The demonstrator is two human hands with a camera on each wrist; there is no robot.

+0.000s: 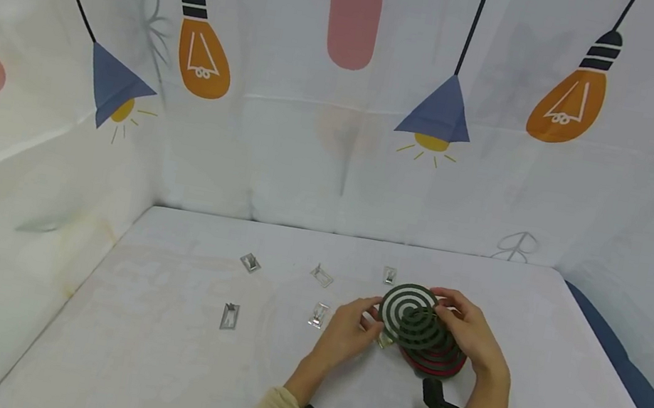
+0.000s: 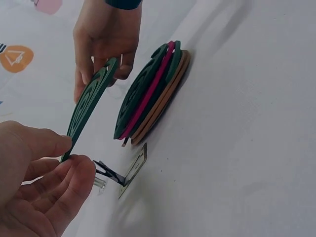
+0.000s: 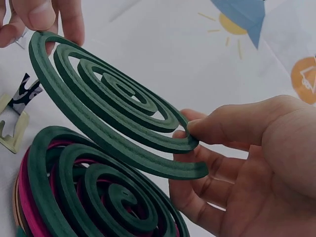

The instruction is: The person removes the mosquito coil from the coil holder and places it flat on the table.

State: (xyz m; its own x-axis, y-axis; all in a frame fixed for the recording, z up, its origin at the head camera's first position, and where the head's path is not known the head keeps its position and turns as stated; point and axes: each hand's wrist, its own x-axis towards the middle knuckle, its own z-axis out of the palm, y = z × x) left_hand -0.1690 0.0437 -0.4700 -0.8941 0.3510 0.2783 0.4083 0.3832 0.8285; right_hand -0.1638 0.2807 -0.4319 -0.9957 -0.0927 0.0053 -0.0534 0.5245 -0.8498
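Observation:
A green mosquito coil (image 1: pixel 410 312) is held up between both hands, tilted above the table. My left hand (image 1: pixel 347 334) pinches its left edge between thumb and fingers. On the opposite rim, the thumb and fingers of my right hand (image 1: pixel 470 333) grip the outer ring near its loose end, as the right wrist view shows. Just below lies a stack of coils (image 2: pixel 148 94) in green, magenta and tan, apart from the held coil. Beside that stack, near the left hand, sits a small metal coil stand (image 2: pixel 132 173) with a raised prong.
Several more metal stands lie spread over the white table, among them one at the front left (image 1: pixel 229 316), one at the back left (image 1: pixel 250 263) and one behind the coils (image 1: pixel 389 275). A white printed curtain (image 1: pixel 296 155) hangs behind the table.

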